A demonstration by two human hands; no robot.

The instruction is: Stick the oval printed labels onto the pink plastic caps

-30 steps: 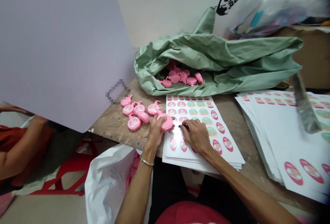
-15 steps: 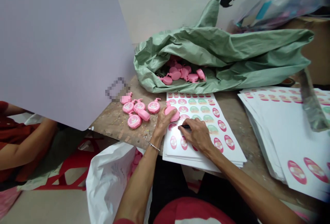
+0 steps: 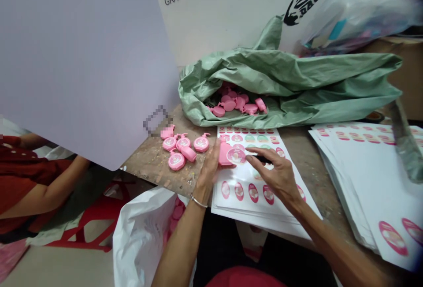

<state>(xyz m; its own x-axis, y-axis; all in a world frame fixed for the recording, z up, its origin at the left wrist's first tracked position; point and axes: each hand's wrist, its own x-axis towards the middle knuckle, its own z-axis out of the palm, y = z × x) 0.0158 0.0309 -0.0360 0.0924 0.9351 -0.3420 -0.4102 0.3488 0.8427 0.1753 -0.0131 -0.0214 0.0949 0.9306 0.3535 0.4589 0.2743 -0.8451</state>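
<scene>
My left hand (image 3: 209, 170) grips a small pink pump-bottle-shaped plastic piece (image 3: 224, 151) above the left side of a stack of sticker sheets (image 3: 231, 207). A round pink sticker (image 3: 235, 154) overlaps the face of that piece; whether it is stuck down I cannot tell. At the sticker's right edge, the thumb and forefinger of my right hand (image 3: 276, 173) are closed. A slim black tool (image 3: 263, 159) is held in the same hand, its tip hidden. Left of my hands lie several pink bottle pieces (image 3: 176, 161), most showing round labels.
Behind the sheets, an open green bag (image 3: 297, 75) holds more pink pieces (image 3: 228, 104). Another sheet stack (image 3: 357, 181) lies right. A white bag (image 3: 135, 221) hangs at the table's front edge. A grey panel (image 3: 82, 57) stands left, with a person's arm (image 3: 49, 194) beyond it.
A round sticker has come off the sheet and now meets the pink bottle piece. My right hand has moved right and up from the sheet. The view has shifted slightly.
</scene>
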